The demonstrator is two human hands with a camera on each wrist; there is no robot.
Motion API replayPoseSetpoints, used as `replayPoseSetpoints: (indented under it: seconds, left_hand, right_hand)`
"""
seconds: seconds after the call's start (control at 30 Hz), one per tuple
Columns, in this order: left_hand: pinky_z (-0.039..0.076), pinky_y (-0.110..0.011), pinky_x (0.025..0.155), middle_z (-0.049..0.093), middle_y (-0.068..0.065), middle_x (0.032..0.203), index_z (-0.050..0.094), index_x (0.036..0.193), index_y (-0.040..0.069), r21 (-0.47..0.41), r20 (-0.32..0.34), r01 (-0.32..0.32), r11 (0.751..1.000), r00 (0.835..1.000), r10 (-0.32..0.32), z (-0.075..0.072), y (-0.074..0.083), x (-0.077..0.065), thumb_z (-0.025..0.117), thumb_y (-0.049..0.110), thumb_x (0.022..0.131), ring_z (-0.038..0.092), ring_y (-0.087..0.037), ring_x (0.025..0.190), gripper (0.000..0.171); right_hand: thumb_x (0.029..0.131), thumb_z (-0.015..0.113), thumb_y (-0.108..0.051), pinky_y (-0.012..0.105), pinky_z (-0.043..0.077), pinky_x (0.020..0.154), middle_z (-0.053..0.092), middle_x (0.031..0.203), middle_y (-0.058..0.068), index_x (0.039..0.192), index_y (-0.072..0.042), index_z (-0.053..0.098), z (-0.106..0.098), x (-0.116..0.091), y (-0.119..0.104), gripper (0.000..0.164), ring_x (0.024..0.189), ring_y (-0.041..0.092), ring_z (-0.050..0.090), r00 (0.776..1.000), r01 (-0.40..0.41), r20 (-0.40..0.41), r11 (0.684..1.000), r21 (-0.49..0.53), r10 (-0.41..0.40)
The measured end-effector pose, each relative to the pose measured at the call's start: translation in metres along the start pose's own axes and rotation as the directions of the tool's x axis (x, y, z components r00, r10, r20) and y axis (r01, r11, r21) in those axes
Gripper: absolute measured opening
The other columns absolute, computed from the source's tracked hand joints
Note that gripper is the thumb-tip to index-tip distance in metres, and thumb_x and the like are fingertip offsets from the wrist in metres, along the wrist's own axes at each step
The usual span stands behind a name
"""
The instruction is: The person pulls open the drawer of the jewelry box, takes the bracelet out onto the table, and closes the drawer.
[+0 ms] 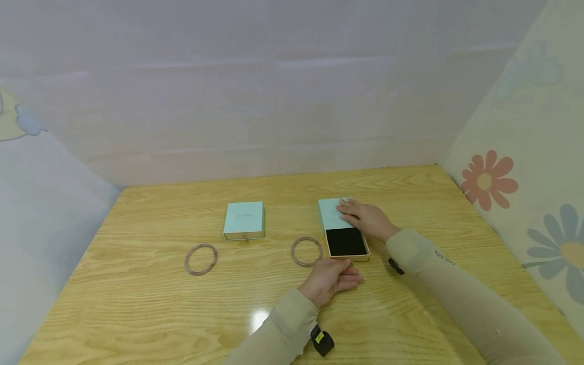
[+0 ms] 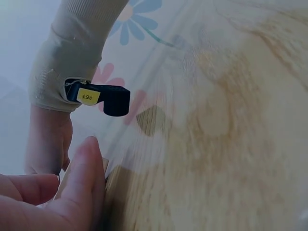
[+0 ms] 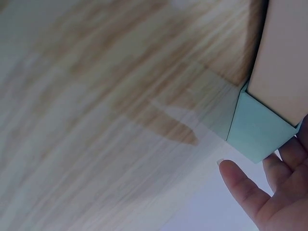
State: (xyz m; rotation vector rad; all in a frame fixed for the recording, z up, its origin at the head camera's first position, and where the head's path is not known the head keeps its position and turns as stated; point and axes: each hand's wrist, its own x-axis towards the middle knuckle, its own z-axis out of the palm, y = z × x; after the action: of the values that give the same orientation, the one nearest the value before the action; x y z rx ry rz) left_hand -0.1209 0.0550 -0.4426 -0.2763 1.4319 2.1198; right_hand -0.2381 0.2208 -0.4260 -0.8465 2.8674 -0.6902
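A light-blue gift box (image 1: 334, 215) stands at the right with its inner drawer (image 1: 348, 242) slid out toward the front, black padding inside. My right hand (image 1: 370, 221) rests on the box's blue sleeve, fingers laid over the top; the right wrist view shows its thumb (image 3: 240, 185) held away from the sleeve (image 3: 260, 127). At the drawer's front edge, my left hand (image 1: 329, 282) pinches the edge with thumb (image 2: 86, 168) and finger; the exact grip is partly hidden. Beside the drawer, to the left, lies a pale purple bangle (image 1: 293, 251).
A second light-blue box (image 1: 244, 218), closed, sits left of the first on the wooden table (image 1: 137, 304). Another pale bangle (image 1: 186, 261) lies in front and left of it. A pale back wall (image 1: 274, 111) and a flower-patterned side wall (image 1: 538, 203) border the table.
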Motion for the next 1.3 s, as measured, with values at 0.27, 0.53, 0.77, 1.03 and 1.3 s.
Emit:
replayPoseSetpoints:
  seconds: [0.27, 0.53, 0.77, 1.03, 1.3]
  left_hand:
    - [0.055, -0.034, 0.084, 0.065, -0.009, 0.084, 0.055, 0.118, -0.014, -0.094, 0.034, 0.026, 0.995, 0.999, -0.022, 0.0021, -0.0022, 0.0041, 0.047, 0.007, 0.103, 0.069, -0.028, 0.096, 0.027]
    - [0.056, -0.031, 0.081, 0.064, -0.008, 0.085, 0.054, 0.118, -0.012, -0.128, 0.013, 0.036, 0.991, 0.999, -0.034, 0.0049, -0.0032, 0.0067, 0.044, 0.005, 0.103, 0.069, -0.026, 0.093, 0.025]
    - [0.056, -0.03, 0.079, 0.065, -0.01, 0.088, 0.056, 0.118, -0.012, -0.139, -0.001, 0.028, 0.99, 1.0, -0.029, 0.0075, -0.0013, 0.0045, 0.046, 0.002, 0.101, 0.07, -0.024, 0.092, 0.023]
    - [0.056, -0.031, 0.079, 0.067, -0.012, 0.092, 0.057, 0.117, -0.01, -0.146, -0.01, 0.032, 0.989, 0.999, -0.034, 0.0087, -0.0004, 0.005, 0.047, 0.001, 0.101, 0.069, -0.025, 0.094, 0.022]
    - [0.055, -0.034, 0.085, 0.067, -0.015, 0.099, 0.056, 0.119, -0.012, -0.154, 0.001, 0.037, 0.987, 0.999, -0.037, 0.0094, -0.0001, 0.0066, 0.046, 0.002, 0.102, 0.068, -0.027, 0.098, 0.024]
  right_hand:
    - [0.101, 0.054, -0.018, 0.057, 0.03, 0.108, 0.042, 0.146, 0.019, 0.138, 0.001, 0.05, -0.0004, 0.0005, 0.0008, 0.042, 0.137, 0.04, 0.033, 1.0, -0.002, 0.006, 1.0, -0.004, 0.002]
    - [0.1, 0.054, -0.017, 0.057, 0.031, 0.107, 0.043, 0.145, 0.02, 0.137, 0.002, 0.051, 0.0002, 0.001, 0.0023, 0.042, 0.136, 0.041, 0.034, 1.0, 0.008, -0.002, 1.0, -0.005, -0.008]
    - [0.1, 0.054, -0.017, 0.057, 0.031, 0.107, 0.043, 0.145, 0.019, 0.138, 0.001, 0.051, 0.0007, 0.0015, 0.0025, 0.042, 0.136, 0.04, 0.034, 1.0, 0.005, 0.002, 1.0, -0.012, -0.005]
    - [0.1, 0.054, -0.017, 0.057, 0.031, 0.107, 0.043, 0.144, 0.019, 0.137, 0.001, 0.051, 0.0012, 0.0018, 0.0026, 0.041, 0.136, 0.04, 0.035, 1.0, 0.013, -0.002, 1.0, -0.019, -0.013]
    - [0.1, 0.054, -0.016, 0.057, 0.031, 0.107, 0.043, 0.144, 0.02, 0.137, 0.002, 0.051, 0.0009, 0.0007, 0.0013, 0.041, 0.136, 0.04, 0.035, 1.0, 0.017, -0.005, 1.0, -0.018, -0.017]
